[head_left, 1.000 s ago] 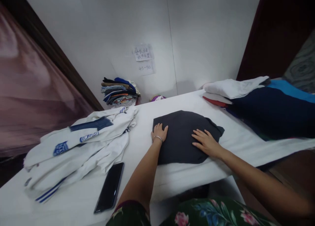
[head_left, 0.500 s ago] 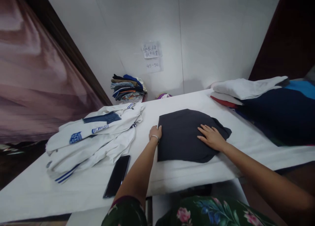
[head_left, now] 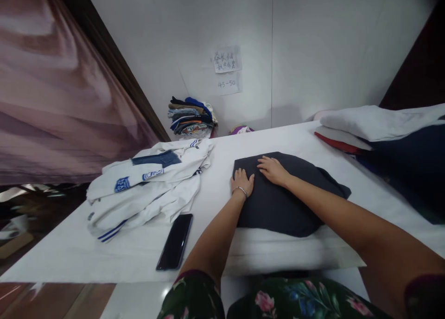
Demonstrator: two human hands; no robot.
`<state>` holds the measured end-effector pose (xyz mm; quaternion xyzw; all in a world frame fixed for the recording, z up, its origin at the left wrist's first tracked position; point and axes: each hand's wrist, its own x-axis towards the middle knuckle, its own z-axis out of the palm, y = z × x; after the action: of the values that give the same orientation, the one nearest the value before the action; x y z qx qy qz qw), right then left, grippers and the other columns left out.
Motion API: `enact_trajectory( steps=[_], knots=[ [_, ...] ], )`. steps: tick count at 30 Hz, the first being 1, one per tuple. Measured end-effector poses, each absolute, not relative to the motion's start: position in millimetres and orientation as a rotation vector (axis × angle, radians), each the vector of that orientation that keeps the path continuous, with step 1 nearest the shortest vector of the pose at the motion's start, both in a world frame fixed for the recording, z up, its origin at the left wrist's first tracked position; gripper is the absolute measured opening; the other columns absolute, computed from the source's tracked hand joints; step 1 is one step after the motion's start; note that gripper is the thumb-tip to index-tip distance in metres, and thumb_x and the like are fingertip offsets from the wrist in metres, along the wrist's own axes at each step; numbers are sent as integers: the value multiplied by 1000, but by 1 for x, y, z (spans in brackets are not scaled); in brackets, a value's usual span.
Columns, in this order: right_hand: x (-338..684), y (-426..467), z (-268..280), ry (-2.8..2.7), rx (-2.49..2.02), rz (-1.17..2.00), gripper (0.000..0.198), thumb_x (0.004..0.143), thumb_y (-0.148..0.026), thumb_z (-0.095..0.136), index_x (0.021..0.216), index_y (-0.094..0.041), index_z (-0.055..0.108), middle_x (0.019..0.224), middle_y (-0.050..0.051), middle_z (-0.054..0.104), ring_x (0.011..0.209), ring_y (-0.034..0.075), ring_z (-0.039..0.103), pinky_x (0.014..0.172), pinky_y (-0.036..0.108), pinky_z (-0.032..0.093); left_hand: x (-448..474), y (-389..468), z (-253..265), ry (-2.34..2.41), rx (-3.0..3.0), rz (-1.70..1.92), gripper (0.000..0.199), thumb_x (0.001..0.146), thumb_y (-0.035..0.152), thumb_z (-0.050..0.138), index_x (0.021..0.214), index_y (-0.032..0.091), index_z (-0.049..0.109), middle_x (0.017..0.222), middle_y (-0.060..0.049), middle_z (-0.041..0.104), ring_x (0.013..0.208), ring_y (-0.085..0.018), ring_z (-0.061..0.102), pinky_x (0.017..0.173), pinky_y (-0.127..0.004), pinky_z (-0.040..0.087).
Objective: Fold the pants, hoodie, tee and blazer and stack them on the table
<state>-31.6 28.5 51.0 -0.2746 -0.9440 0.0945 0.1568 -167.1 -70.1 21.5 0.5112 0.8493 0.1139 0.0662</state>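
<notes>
A dark grey folded garment lies flat on the white-covered table in front of me; its exact kind cannot be told. My left hand rests on its left edge, fingers spread and pointing away from me, a bracelet at the wrist. Higher up on the same cloth, my right hand lies flat with its fingers stretched toward the left. Both palms press on the fabric and neither grips it. A black smartphone lies left of my left forearm.
A crumpled white jacket with blue patches and stripes spreads over the table's left side. Behind it stands a stack of folded clothes. More garments are heaped at the right. Handwritten paper signs hang on the wall, beside a pink curtain.
My right hand has slid left across the dark garment, closer to my left hand. My left hand has moved from beside the edge onto the cloth. The camera view has shifted slightly.
</notes>
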Motion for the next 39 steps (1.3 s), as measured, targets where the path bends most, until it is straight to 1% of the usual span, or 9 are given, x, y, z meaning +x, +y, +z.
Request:
enact_trajectory(
  steps=[9,16,21,25,28,30,32,34,39],
  knots=[
    [-77,58,26,-2787,-823,279,24,87,-24,50,97,-27,72,128,3,59,131,26,36,105,53,20,-168,-71,17,2566,1571,360,64,92,52,20,142,15,38,152,-11,30,141,-27,20,113,-48,20],
    [-83,56,19,-2758,-852,340,20,84,-15,49,85,-17,68,114,8,65,122,24,45,106,48,21,-168,-71,18,2560,1575,359,64,92,51,21,141,15,40,151,-10,31,141,-27,21,113,-48,21],
    [-80,64,28,-2576,-1026,440,26,88,-16,39,91,-13,65,104,12,66,99,19,58,92,34,40,-168,-73,18,2563,1571,384,64,92,51,21,141,14,40,151,-10,31,140,-27,22,113,-48,21],
    [-37,83,49,-2386,-1137,468,36,93,-23,29,100,-13,63,112,12,63,103,18,57,88,30,43,-168,-73,15,2567,1577,414,64,92,52,21,140,13,40,151,-10,32,140,-27,22,113,-48,21],
    [30,102,62,-2181,-1312,580,38,93,-31,32,98,-14,66,99,11,67,94,21,60,85,32,45,-169,-73,14,2570,1576,440,63,92,51,23,140,15,41,150,-9,33,140,-25,23,113,-46,21],
    [85,113,65,-1979,-1482,580,31,88,-27,43,102,-13,66,110,14,65,104,24,58,93,34,41,-169,-72,14,2564,1574,465,62,92,51,25,139,14,42,150,-9,34,140,-25,23,113,-46,20],
    [137,116,62,-1847,-1586,578,43,80,-19,53,122,-13,56,131,18,53,116,28,52,98,38,38,-169,-72,15,2549,1562,502,60,92,50,27,138,14,43,150,-10,34,140,-25,23,113,-46,20],
    [177,109,55,-1620,-1622,887,52,80,-23,57,131,-18,48,136,18,49,117,27,53,93,37,44,-171,-72,15,2535,1531,568,59,91,50,32,138,15,43,150,-11,33,140,-25,23,113,-46,20],
    [199,71,37,-1425,-1486,1596,50,80,-35,65,127,-24,51,127,13,59,102,23,63,76,28,55,-184,-68,16,2427,1254,948,60,87,46,46,136,12,43,150,-15,32,140,-26,24,114,-38,20]
  ],
)
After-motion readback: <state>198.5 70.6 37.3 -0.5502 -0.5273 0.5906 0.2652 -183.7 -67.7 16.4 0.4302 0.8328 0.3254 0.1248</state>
